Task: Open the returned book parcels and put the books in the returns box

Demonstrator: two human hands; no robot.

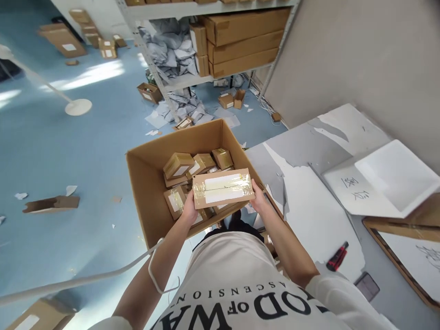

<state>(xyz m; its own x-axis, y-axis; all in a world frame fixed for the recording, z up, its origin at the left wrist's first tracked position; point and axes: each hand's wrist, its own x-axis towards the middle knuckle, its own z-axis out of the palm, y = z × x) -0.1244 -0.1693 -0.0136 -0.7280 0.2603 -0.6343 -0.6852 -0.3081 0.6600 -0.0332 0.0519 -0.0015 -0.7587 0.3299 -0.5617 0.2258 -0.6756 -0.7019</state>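
Between my two hands is a long cardboard box (223,188), its top crossed by shiny clear tape over white labels. My left hand (189,208) grips its left end, and my right hand (257,196) grips the right end. Both hands are closed on it, with the far fingers hidden. Below it stands a large open carton (146,197), and the held box is over the carton's opening. Several smaller taped boxes lie inside, among them a box (178,165) at the back left and another box (222,158) in the far corner.
To the right, a table (309,142) bears a white foam box (388,178), a red and black cutter (337,256) and a phone (367,286). Ahead is a metal shelf (182,83) with long cartons and grey bags. A white stand pole (103,273) crosses at lower left.
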